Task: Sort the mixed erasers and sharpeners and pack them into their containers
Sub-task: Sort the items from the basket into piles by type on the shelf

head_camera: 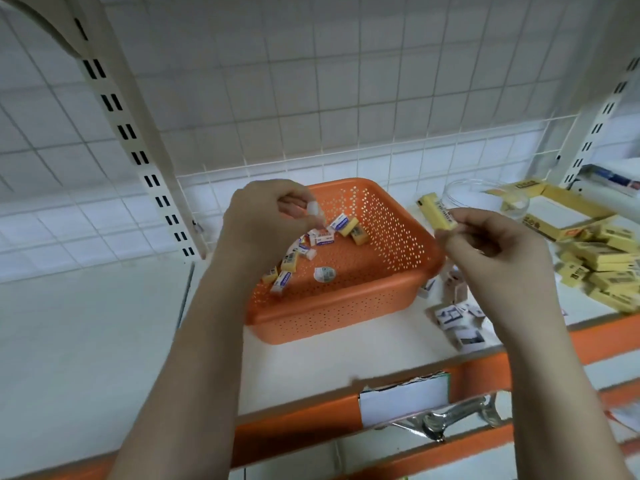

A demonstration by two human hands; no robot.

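Observation:
An orange perforated basket [388,258] sits on the white shelf and holds several small white and yellow erasers [323,239] plus a round white piece [325,274]. My left hand [263,216] hovers over the basket's left side and pinches a small white item [315,207] at its fingertips. My right hand [498,258] is to the right of the basket and grips a long yellow eraser [437,211], which points up and left. A pile of yellow erasers [602,268] lies at the far right, and several small white boxed pieces [457,320] lie beside the basket.
A clear round container [485,199] and an open yellow cardboard box [561,211] stand at the back right. A wire grid wall backs the shelf. Below the orange shelf edge [595,344] sit a white label holder [403,398] and metal utensils [450,417].

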